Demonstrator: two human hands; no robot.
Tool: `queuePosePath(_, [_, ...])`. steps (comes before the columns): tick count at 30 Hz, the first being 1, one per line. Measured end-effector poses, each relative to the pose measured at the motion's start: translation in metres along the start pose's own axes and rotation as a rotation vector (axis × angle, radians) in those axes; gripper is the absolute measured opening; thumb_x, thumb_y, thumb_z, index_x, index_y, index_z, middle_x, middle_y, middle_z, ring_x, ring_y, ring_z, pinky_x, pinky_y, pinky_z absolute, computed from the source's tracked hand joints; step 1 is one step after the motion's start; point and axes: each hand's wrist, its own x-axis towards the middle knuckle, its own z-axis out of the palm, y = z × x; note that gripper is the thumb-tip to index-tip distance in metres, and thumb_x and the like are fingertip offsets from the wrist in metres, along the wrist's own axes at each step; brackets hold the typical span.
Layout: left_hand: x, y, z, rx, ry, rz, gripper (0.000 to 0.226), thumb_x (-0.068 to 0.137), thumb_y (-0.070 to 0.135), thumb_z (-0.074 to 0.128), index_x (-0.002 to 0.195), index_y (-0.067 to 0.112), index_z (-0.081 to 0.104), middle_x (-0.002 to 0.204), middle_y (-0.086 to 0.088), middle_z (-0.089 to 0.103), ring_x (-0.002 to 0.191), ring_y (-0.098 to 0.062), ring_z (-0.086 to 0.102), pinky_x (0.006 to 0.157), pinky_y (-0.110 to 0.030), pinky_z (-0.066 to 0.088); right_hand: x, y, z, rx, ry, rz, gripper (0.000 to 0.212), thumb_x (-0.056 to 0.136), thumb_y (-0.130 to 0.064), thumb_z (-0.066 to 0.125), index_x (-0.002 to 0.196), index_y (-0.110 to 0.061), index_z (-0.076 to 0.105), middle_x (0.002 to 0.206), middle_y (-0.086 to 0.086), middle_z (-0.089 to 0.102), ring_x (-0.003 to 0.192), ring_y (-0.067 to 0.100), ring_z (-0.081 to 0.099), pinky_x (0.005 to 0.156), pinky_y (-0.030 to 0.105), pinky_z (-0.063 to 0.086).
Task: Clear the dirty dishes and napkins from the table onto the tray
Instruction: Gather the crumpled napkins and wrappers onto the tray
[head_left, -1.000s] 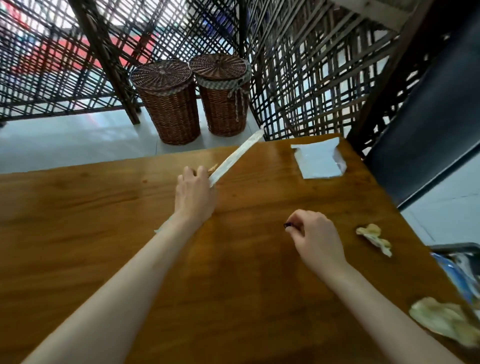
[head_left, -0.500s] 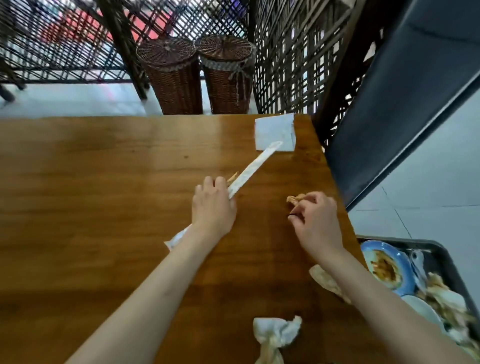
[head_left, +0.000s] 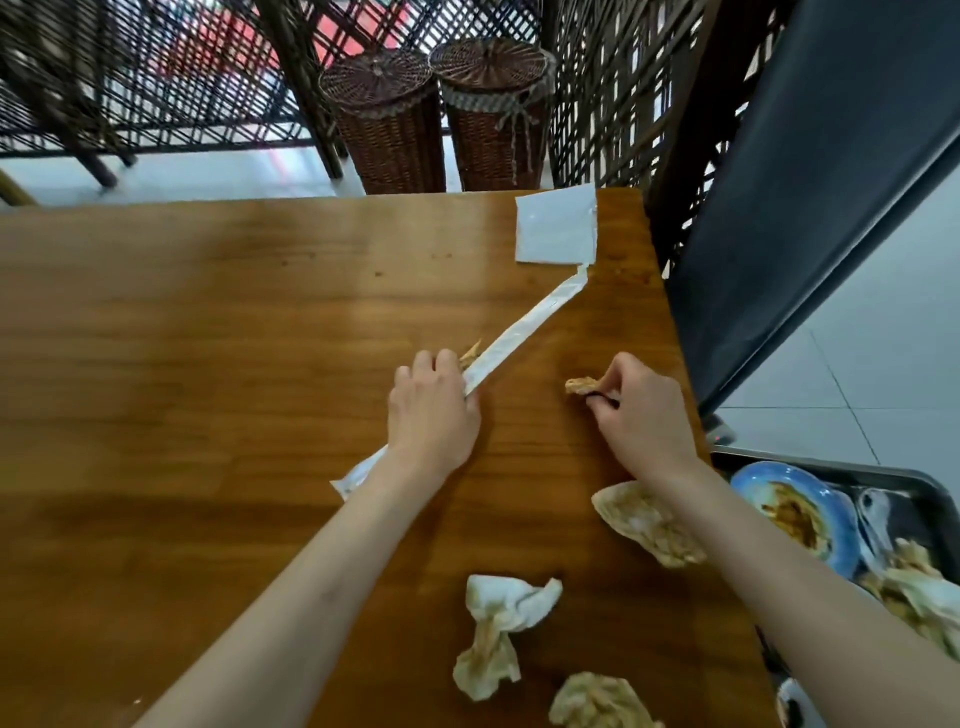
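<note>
My left hand (head_left: 434, 415) grips the wrapper (head_left: 524, 332), my right hand (head_left: 641, 410) pinches a scrap (head_left: 581, 385), napkins (head_left: 496, 631) lie behind both, so next I carry these right to the tray (head_left: 930, 480).

3 stained crumpled napkins (head_left: 497, 631) lie beside the dish-loaded tray (head_left: 924, 480).

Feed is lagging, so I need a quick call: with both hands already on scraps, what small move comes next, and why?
Probably carry the right hand, pinching a small stained napkin scrap, to the dark metal tray beside the table's right edge. The scrap is already held, and the tray is nearest that hand.
</note>
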Motion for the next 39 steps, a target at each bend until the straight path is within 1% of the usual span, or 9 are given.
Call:
queuePosePath(4, [-0.019,0.001,-0.003,0.009,0.003,0.0,0.026,0.093,0.024,0.049,0.116,0.011,0.048,0.112,-0.008,0.051,0.092,-0.021,0.043,0.082,-0.034,0.045,-0.017,0.005,-0.014,0.076,-0.004,0.013,0.038,0.082,-0.02,0.07,0.117,-0.017,0.056,0.086,-0.007,0.059,0.083,0.012,0.057,0.071,0.026,0.051])
queuePosePath(11, [-0.065,0.004,-0.007,0.018,0.015,0.024,0.024,0.093,0.025,0.049,0.114,0.013,0.049,0.109,-0.006,0.052,0.085,-0.016,0.038,0.075,-0.029,0.041,-0.068,0.005,-0.041,-0.001,-0.064,0.027,0.017,0.082,-0.024,0.07,0.097,-0.018,0.072,0.094,-0.003,0.064,0.097,0.015,0.051,0.076,0.027,0.045])
queuePosePath(16, [-0.104,0.003,-0.012,0.015,0.003,0.032,0.023,0.093,0.025,0.049,0.113,0.014,0.048,0.108,-0.006,0.051,0.085,-0.016,0.036,0.075,-0.028,0.039,-0.111,0.007,-0.047,-0.07,-0.212,0.116,0.015,0.081,-0.024,0.069,0.094,-0.019,0.071,0.125,0.003,0.056,0.121,0.027,0.042,0.099,0.039,0.034])
queuePosePath(23, [-0.151,-0.001,-0.017,-0.072,-0.038,-0.007,0.027,0.093,0.025,0.05,0.118,0.015,0.047,0.111,-0.004,0.049,0.089,-0.013,0.034,0.076,-0.024,0.035,-0.137,-0.003,-0.044,-0.047,-0.114,0.084,0.016,0.086,-0.021,0.064,0.099,-0.015,0.07,0.097,0.001,0.068,0.09,0.019,0.058,0.08,0.035,0.051])
queuePosePath(29, [-0.181,0.007,-0.012,-0.085,-0.109,-0.002,0.033,0.093,0.032,0.05,0.123,0.018,0.044,0.117,-0.002,0.049,0.092,-0.012,0.033,0.084,-0.027,0.041,-0.149,-0.007,-0.065,-0.004,-0.041,0.097,0.013,0.084,-0.018,0.065,0.095,-0.013,0.07,0.091,0.002,0.068,0.084,0.015,0.056,0.068,0.026,0.043])
queuePosePath(33, [-0.196,0.019,-0.005,-0.016,-0.109,0.096,0.037,0.093,0.043,0.044,0.122,0.02,0.043,0.118,-0.001,0.049,0.092,-0.013,0.034,0.08,-0.024,0.032,-0.162,-0.008,-0.081,0.012,-0.014,0.126,0.014,0.084,-0.017,0.065,0.097,-0.012,0.07,0.093,0.002,0.069,0.087,0.016,0.055,0.071,0.025,0.04])
queuePosePath(35, [-0.204,0.022,0.002,-0.002,-0.143,0.127,0.051,0.09,0.056,0.041,0.126,0.021,0.039,0.131,-0.003,0.043,0.11,-0.018,0.037,0.09,-0.028,0.033,-0.17,-0.01,-0.086,0.01,-0.006,0.123,0.015,0.084,-0.017,0.065,0.098,-0.012,0.07,0.092,0.002,0.069,0.083,0.012,0.054,0.069,0.023,0.039])
queuePosePath(37, [-0.212,0.025,0.009,-0.041,-0.268,0.109,0.077,0.08,0.073,0.041,0.136,0.021,0.027,0.149,-0.005,0.025,0.136,-0.028,0.022,0.108,-0.041,0.027,-0.18,-0.012,-0.091,0.001,-0.007,0.123,0.015,0.084,-0.017,0.065,0.098,-0.012,0.069,0.092,0.002,0.069,0.081,0.011,0.053,0.068,0.022,0.039])
queuePosePath(39, [-0.219,0.027,0.016,-0.009,-0.36,0.111,0.1,0.07,0.082,0.043,0.145,0.025,0.01,0.157,-0.007,0.005,0.142,-0.036,0.004,0.112,-0.05,0.018,-0.19,-0.013,-0.096,0.006,-0.005,0.122,0.016,0.084,-0.017,0.066,0.099,-0.012,0.069,0.093,0.002,0.068,0.082,0.01,0.052,0.068,0.02,0.038])
